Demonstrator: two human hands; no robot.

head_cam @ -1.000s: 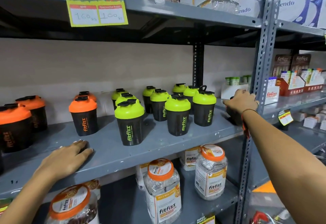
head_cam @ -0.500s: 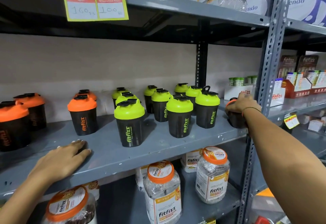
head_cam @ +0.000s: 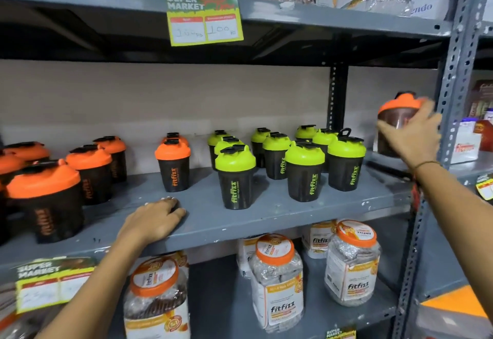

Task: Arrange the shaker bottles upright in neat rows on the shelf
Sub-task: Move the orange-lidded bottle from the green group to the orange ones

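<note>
The right hand [head_cam: 409, 140] is wrapped around an orange-lidded shaker bottle [head_cam: 397, 120], its grip closed on the dark body just under the lid. The bottle is held in the air, clear of the shelf [head_cam: 266, 218], near the grey upright post [head_cam: 453, 93] and above and beyond the green-lidded group [head_cam: 293, 157]. It is blurred, so I cannot tell how it tilts. The left hand [head_cam: 157, 218] lies flat on the front edge of the shelf with nothing in its grip, fingers spread on the bare metal, just in front of the lone orange-lidded pair [head_cam: 173, 162].

By my judgement the step in hand is the carrying of a stray orange bottle towards its own colour. The green bottles stand upright in rough rows between the post and the orange pair. The larger orange cluster [head_cam: 53, 176] stands on the far side of that pair from the post.

The next move calls for bringing the held bottle across the green lids without knocking them, since their raised caps and one loop stand proud. It should then be set down upright on the bare patch of shelf beside the orange pair, label facing front, in line with its neighbours. The left hand may need to shift to make room.
</note>
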